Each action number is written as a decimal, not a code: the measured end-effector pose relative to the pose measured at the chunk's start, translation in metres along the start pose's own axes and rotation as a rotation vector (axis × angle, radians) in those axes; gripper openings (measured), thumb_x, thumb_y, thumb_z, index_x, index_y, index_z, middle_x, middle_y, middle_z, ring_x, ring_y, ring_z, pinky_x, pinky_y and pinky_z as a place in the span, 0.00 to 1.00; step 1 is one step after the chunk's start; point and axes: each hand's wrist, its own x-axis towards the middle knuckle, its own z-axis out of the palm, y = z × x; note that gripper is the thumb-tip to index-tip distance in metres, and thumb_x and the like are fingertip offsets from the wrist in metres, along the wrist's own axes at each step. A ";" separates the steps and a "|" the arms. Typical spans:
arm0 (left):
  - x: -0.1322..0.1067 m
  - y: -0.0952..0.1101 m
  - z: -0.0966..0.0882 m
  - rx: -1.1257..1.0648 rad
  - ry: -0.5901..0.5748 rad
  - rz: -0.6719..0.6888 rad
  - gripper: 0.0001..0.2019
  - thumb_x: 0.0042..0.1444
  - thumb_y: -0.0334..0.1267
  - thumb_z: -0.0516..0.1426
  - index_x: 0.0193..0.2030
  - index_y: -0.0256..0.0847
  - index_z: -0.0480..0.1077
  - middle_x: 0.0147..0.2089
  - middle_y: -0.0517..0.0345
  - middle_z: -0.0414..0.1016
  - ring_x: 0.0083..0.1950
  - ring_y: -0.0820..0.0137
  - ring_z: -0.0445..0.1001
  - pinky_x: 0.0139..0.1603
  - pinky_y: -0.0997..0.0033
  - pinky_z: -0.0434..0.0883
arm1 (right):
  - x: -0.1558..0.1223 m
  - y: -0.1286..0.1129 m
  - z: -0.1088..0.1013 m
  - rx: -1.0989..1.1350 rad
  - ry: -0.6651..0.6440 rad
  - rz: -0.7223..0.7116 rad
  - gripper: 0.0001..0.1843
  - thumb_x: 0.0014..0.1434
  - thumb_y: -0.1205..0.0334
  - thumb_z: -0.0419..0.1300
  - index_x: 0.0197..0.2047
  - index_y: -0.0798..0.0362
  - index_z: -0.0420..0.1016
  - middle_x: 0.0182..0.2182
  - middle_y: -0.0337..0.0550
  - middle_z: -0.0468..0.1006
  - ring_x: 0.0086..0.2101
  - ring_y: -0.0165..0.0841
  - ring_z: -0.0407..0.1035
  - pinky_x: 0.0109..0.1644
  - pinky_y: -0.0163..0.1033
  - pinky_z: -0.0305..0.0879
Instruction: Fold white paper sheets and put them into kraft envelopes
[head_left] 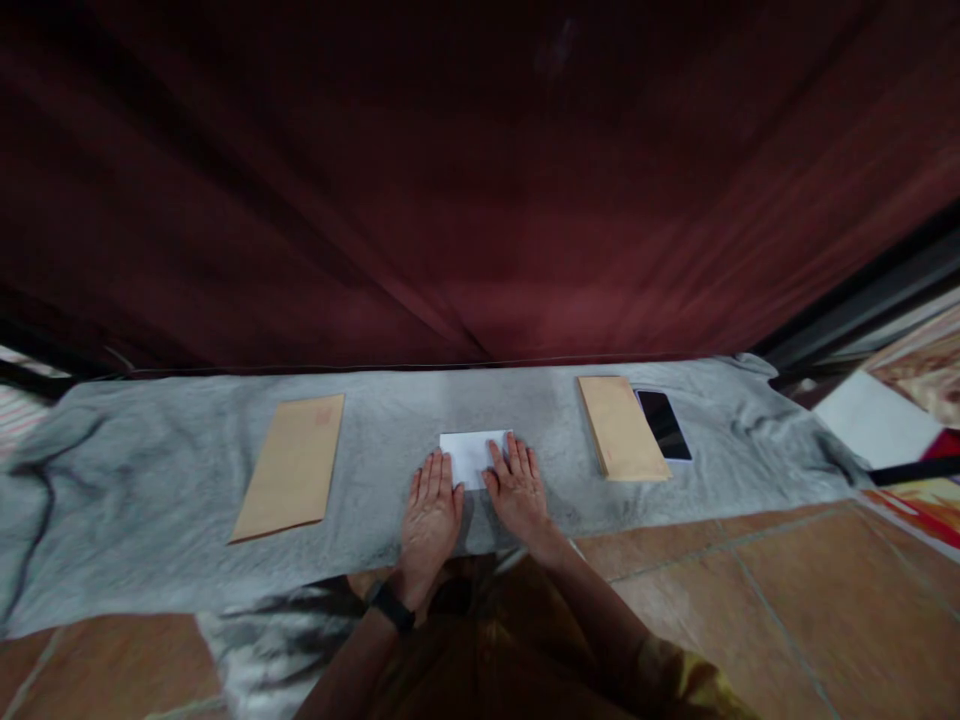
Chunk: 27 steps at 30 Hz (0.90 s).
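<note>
A small white folded paper (471, 452) lies on a grey cloth (165, 430) spread over the floor. My left hand (430, 510) rests flat with its fingertips on the paper's left near edge. My right hand (515, 487) lies flat beside it, fingers stretched over the paper's right near corner. Both hands are open and hold nothing. A dark band sits on my left wrist.
A brown envelope (291, 466) lies to the left on the cloth. A stack of brown envelopes (622, 428) lies to the right, with a black phone (663, 424) next to it. A dark red curtain (480, 180) hangs behind. Terracotta floor tiles (780, 610) lie nearer.
</note>
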 end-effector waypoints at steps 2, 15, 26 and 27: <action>-0.002 0.001 -0.002 0.014 0.018 -0.023 0.29 0.70 0.40 0.43 0.73 0.25 0.56 0.73 0.33 0.60 0.76 0.53 0.57 0.73 0.46 0.58 | -0.002 0.002 0.002 -0.004 0.006 -0.007 0.29 0.73 0.54 0.52 0.73 0.50 0.60 0.74 0.57 0.53 0.69 0.49 0.54 0.71 0.58 0.50; -0.026 0.006 -0.003 0.001 -0.030 0.137 0.33 0.70 0.48 0.47 0.77 0.33 0.48 0.75 0.39 0.57 0.76 0.56 0.56 0.73 0.48 0.61 | -0.001 0.001 -0.004 0.001 -0.031 0.001 0.29 0.72 0.56 0.54 0.73 0.51 0.61 0.74 0.58 0.53 0.69 0.49 0.54 0.71 0.60 0.51; -0.041 -0.007 -0.004 0.070 -0.035 0.170 0.33 0.70 0.49 0.47 0.74 0.27 0.55 0.73 0.35 0.60 0.75 0.54 0.59 0.72 0.48 0.61 | 0.015 -0.028 -0.013 0.139 -0.083 -0.248 0.26 0.74 0.57 0.50 0.72 0.51 0.61 0.73 0.47 0.57 0.71 0.43 0.50 0.74 0.55 0.49; -0.041 -0.008 -0.003 0.067 -0.040 0.176 0.33 0.70 0.49 0.47 0.73 0.26 0.56 0.72 0.34 0.62 0.75 0.53 0.59 0.72 0.48 0.62 | 0.017 -0.033 -0.012 0.166 -0.106 -0.301 0.26 0.74 0.57 0.50 0.72 0.50 0.63 0.73 0.45 0.58 0.71 0.41 0.50 0.74 0.53 0.50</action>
